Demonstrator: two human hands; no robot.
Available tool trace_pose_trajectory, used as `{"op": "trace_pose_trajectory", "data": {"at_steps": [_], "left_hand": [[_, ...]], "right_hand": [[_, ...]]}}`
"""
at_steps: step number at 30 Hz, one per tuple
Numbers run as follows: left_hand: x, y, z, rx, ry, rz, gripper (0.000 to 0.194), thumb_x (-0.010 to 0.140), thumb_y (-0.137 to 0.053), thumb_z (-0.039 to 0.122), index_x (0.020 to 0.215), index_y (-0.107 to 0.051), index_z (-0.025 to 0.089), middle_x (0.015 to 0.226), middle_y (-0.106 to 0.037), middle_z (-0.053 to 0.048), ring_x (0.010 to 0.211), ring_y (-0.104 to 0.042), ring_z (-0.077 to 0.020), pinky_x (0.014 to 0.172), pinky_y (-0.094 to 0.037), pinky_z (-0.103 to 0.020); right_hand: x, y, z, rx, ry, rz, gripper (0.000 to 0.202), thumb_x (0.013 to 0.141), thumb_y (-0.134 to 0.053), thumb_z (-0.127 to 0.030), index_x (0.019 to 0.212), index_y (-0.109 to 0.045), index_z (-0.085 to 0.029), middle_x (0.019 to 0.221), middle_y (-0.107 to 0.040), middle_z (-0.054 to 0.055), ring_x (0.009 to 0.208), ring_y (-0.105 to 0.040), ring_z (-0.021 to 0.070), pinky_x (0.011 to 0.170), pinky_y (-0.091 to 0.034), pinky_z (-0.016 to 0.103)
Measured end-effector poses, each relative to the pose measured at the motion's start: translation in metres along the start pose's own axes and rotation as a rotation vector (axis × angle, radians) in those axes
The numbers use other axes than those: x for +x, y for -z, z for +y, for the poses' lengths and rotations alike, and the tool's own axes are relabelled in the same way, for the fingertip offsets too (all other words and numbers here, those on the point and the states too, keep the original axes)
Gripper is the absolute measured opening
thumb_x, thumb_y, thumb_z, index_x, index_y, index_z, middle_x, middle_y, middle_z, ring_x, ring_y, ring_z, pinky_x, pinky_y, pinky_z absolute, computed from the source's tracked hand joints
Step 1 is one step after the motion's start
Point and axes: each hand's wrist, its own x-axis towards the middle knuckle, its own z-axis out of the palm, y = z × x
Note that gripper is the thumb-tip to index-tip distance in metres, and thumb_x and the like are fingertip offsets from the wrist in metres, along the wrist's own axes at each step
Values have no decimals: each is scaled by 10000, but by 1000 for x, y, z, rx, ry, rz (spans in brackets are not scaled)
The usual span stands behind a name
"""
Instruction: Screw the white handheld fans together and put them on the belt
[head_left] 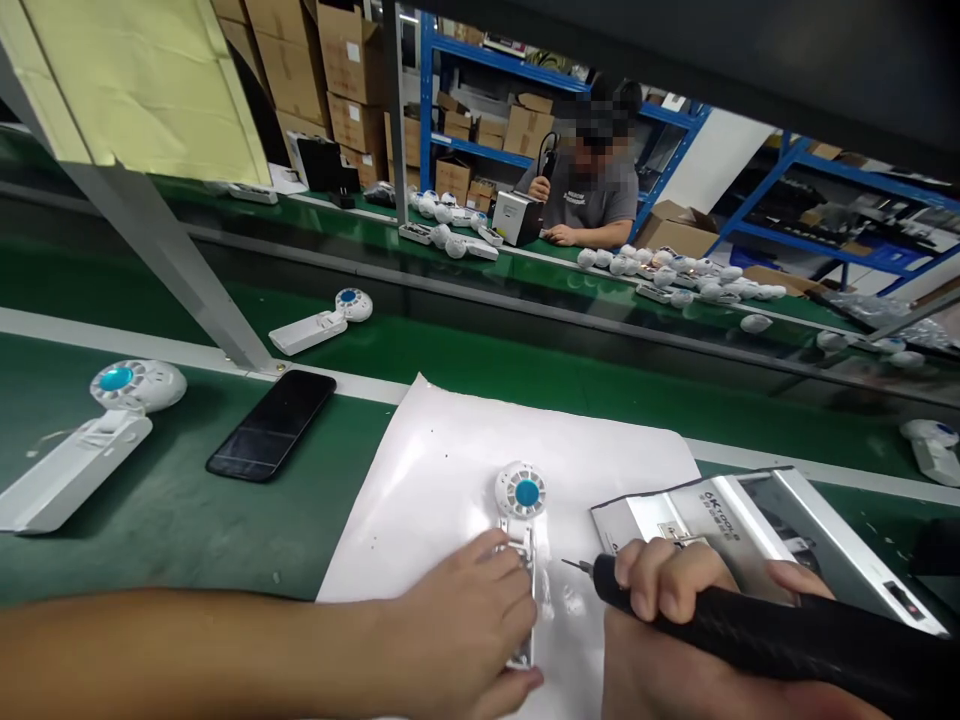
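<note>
A white handheld fan (521, 490) with a round head and blue centre lies on a white sheet (420, 480). My left hand (472, 620) is closed over the fan's handle, hiding most of it. In my right hand (675, 580) is a black electric screwdriver (787, 630), its thin bit pointing left, beside the handle and apart from it. Behind my right hand stands a silver screw feeder box (720, 520) with "OKTOOLS" printed on it.
Another white fan (82, 450) and a black phone (274, 425) lie on the green bench at left. One more fan (322, 322) sits farther back on the green belt. A metal post (172, 250) slants up at left. Across the line, a co-worker (589, 190) works among several fan units.
</note>
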Motion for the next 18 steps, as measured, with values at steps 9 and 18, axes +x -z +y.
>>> {"op": "trace_pose_trajectory", "data": {"at_steps": [9,18], "left_hand": [[15,11,-20,52,-195,-69,202,927,-658,374,849,-627,190,813,-580,-33,810,-506,-219,1054,-466,-456],[15,17,12,41,-326,-94,98,1025,-681,189,936,-650,165,872,-620,-18,812,-508,-198,832,-442,-385]], "right_hand": [[20,-15,-6,42,-48,-173,642,853,-672,-833,1183,-644,-283,687,-469,-53,567,-536,161,526,-467,307],[4,6,1,-33,-25,-220,607,850,-657,-845,1113,-653,-299,669,-523,-28,502,-494,160,472,-452,332]]}}
